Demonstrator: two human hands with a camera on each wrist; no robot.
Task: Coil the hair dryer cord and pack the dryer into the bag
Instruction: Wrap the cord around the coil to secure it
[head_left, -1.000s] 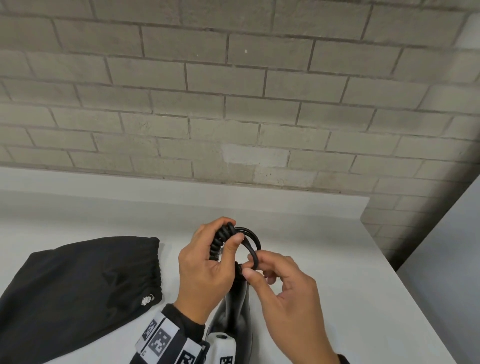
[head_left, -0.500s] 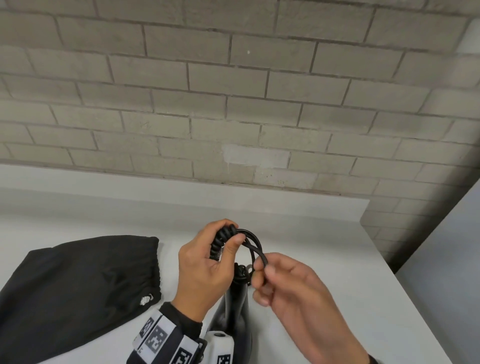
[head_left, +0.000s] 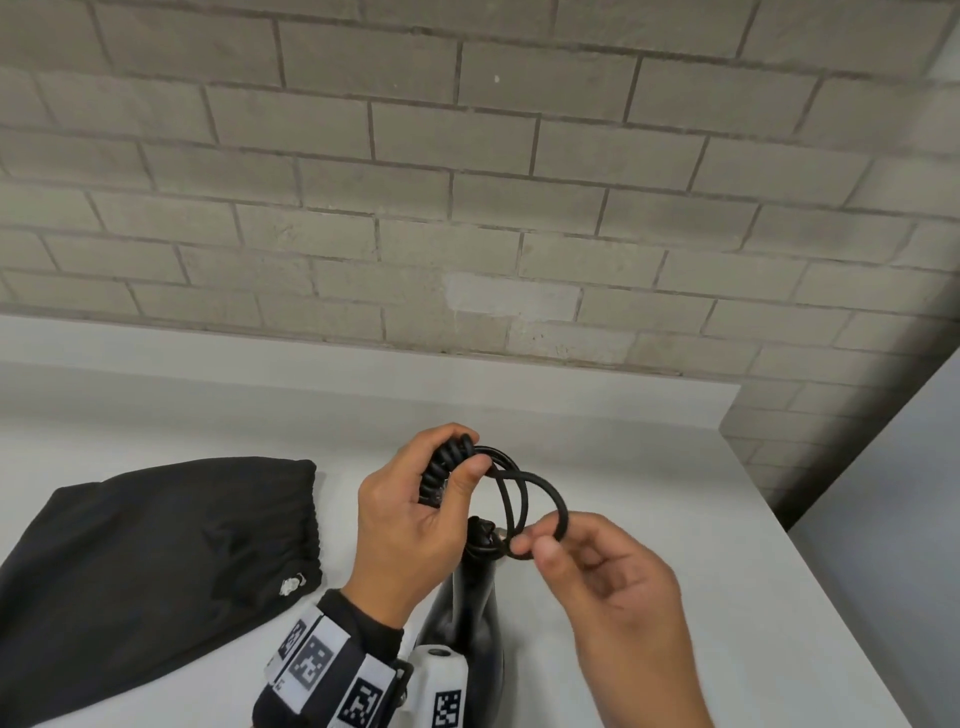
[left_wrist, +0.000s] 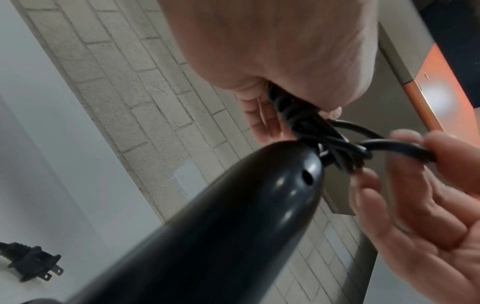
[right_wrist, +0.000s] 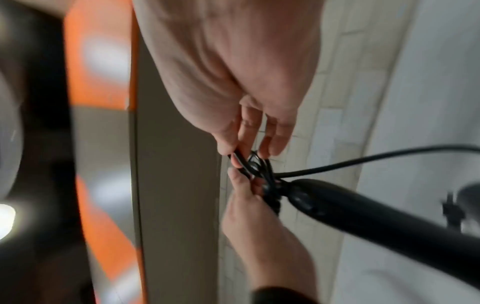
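Since 0.5s ago, cord loop wider, pinched in right-hand fingers.

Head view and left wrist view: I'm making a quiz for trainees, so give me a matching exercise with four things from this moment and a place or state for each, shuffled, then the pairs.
Things:
1. bag
2. plug
3. left hand
4. right hand

Places or states:
A. pinches a loose loop of cord
B. lies flat on the table, left of the hands
C. grips the wound bundle of cord
D. lies free on the table, held by nothing

Pairs: 1-B, 2-D, 3-C, 4-A
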